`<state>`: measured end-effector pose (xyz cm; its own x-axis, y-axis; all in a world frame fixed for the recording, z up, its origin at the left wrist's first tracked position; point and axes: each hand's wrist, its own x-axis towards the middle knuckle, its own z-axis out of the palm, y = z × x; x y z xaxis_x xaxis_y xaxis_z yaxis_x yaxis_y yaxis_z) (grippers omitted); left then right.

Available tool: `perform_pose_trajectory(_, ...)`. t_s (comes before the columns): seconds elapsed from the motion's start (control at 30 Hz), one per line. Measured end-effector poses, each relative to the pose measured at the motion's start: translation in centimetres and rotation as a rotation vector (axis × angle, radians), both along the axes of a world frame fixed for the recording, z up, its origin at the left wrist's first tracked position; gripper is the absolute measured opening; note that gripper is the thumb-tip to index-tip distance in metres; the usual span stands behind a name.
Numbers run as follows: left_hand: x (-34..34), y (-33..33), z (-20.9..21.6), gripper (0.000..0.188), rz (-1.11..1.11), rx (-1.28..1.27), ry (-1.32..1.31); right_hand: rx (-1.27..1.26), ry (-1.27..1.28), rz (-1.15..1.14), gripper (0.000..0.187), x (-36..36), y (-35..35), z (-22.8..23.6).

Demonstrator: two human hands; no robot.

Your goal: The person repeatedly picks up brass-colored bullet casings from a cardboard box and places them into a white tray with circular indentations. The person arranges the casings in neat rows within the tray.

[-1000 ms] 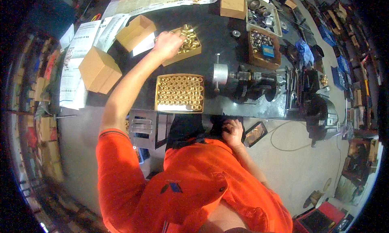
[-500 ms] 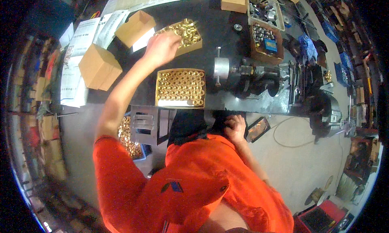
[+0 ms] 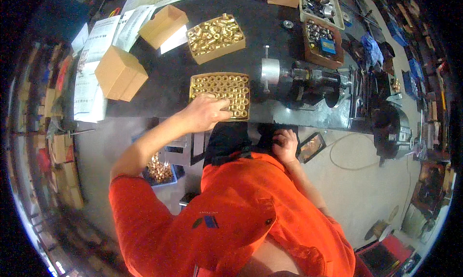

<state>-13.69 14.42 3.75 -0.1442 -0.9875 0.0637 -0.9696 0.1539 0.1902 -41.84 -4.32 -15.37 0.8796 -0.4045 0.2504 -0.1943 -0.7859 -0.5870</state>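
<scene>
My left hand reaches over the near left part of a shallow cardboard box lined with upright brass nuts in tidy rows. Its fingers are pinched together at the near rows and hide whatever is between them. Beyond it stands a second open box, heaped with loose brass nuts. Down on my dark trousers, my right hand rests with its fingers curled, and nothing shows in it.
Two brown cardboard boxes and printed paper sheets lie at the left. A metal fixture with a shaft stands to the right, below a box of small metal parts. Under the table edge is a blue tray of copper-coloured pieces.
My left hand has come from the heaped box back toward me, down to the box of rows. My right hand has stayed on my leg. The view has shifted slightly.
</scene>
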Motion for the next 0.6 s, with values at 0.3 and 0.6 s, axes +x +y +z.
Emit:
perform_pose_trajectory(0.3, -0.1, -0.2, -0.6, 0.025, 0.04, -0.087, 0.014, -0.02, -0.051, 0.002, 0.019, 0.6, 0.1, 1.0)
perform_pose_trajectory(0.6, 0.4, -0.5, -0.4, 0.016, 0.001, -0.013, 0.014, 0.022, 0.022, -0.014, 0.024, 0.3, 0.1, 0.0)
